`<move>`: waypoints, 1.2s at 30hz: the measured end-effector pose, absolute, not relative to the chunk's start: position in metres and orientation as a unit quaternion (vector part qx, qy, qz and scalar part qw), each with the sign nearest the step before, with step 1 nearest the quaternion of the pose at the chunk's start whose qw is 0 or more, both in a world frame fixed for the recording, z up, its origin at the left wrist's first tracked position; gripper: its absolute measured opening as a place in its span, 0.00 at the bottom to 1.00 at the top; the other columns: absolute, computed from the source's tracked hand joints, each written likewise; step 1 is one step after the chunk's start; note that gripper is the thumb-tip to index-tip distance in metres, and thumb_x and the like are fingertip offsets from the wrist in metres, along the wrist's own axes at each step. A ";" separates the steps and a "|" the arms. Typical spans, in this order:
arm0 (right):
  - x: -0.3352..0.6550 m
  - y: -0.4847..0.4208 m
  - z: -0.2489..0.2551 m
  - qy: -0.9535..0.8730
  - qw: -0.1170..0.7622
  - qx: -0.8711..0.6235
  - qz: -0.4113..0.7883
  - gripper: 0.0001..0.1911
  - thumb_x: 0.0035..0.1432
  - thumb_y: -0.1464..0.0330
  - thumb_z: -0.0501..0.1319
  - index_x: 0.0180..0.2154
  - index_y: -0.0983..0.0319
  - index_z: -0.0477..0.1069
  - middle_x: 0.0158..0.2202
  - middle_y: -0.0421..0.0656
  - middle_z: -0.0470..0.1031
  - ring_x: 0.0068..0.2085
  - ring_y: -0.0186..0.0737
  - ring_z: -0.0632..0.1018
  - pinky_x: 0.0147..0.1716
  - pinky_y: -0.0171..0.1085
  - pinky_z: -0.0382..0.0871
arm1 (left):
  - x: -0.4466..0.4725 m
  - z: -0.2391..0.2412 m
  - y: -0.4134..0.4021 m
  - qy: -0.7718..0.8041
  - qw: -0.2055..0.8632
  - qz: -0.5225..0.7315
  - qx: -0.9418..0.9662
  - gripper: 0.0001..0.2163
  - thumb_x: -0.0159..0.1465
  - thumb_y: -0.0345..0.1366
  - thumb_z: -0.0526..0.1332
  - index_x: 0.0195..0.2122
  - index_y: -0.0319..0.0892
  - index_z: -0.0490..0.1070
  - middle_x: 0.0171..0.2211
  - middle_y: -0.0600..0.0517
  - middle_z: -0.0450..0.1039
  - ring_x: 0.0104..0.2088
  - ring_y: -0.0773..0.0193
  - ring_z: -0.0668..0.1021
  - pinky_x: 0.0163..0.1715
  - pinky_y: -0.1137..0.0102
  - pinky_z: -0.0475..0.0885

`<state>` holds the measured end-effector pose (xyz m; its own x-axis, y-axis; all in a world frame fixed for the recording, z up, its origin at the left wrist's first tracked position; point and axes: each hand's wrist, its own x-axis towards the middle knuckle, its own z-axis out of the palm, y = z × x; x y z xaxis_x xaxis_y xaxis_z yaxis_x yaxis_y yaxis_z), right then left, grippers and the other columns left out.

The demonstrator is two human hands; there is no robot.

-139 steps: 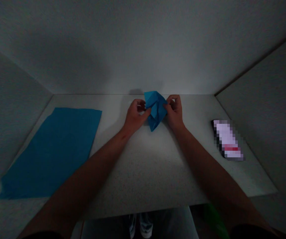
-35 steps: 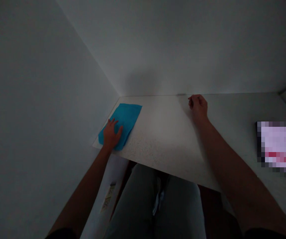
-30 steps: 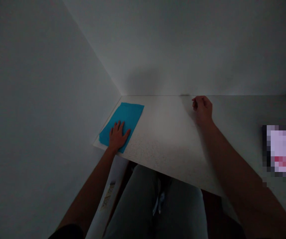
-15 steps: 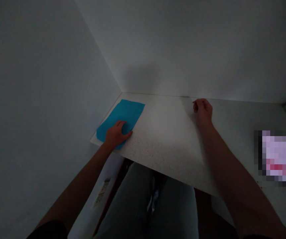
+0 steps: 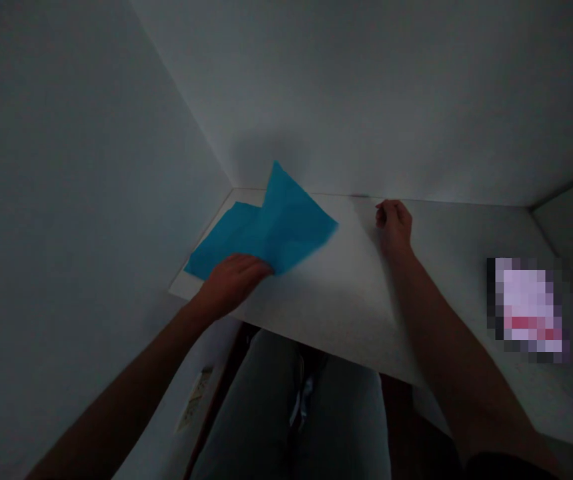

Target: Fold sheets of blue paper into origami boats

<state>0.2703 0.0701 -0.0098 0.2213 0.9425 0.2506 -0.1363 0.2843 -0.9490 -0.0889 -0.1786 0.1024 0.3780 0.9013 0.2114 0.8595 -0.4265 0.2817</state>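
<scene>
A blue sheet of paper [image 5: 296,223] is raised at an angle, its near edge pinched in my left hand [image 5: 236,280]. Beneath and to the left, more blue paper [image 5: 226,233] lies flat in the corner of the white tabletop [image 5: 326,313]. My right hand [image 5: 395,221] is closed, fingers curled together, at the back of the tabletop near the wall. Whether anything is in those fingers is too small and dark to make out.
Grey walls [image 5: 366,100] meet the tabletop at the back and left. A blurred-out bright device-like shape [image 5: 526,300] lies to the right, beyond my right forearm. My legs [image 5: 341,413] are below the front edge.
My left hand was lying on the flat blue paper; it has now gripped a sheet and lifted it up and to the right. My right hand stays closed near the wall.
</scene>
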 end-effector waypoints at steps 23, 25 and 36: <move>0.273 0.060 -0.012 -0.441 0.613 -0.448 0.479 0.39 0.62 0.26 0.53 0.37 0.54 0.74 0.33 0.42 0.78 0.40 0.46 0.83 0.38 0.43 0.81 | -0.006 -0.002 0.023 0.452 0.292 0.553 0.636 0.08 0.71 0.41 0.64 0.38 0.46 0.68 0.42 0.49 0.75 0.41 0.62 0.78 0.44 0.67 0.75; 0.271 0.058 -0.010 -0.441 0.609 -0.431 0.499 0.40 0.59 0.24 0.53 0.40 0.53 0.74 0.37 0.43 0.81 0.45 0.49 0.85 0.42 0.46 0.83 | -0.003 -0.011 0.027 0.446 0.357 0.578 0.584 0.11 0.69 0.45 0.66 0.38 0.47 0.65 0.34 0.54 0.72 0.34 0.64 0.75 0.37 0.70 0.71; 0.280 -0.011 0.001 -0.474 0.566 -0.448 0.504 0.43 0.53 0.43 0.79 0.62 0.42 0.63 0.46 0.38 0.85 0.36 0.45 0.82 0.35 0.46 0.81 | -0.007 -0.015 0.035 0.429 0.445 0.579 0.531 0.20 0.59 0.50 0.70 0.38 0.49 0.60 0.35 0.53 0.72 0.32 0.63 0.73 0.33 0.70 0.67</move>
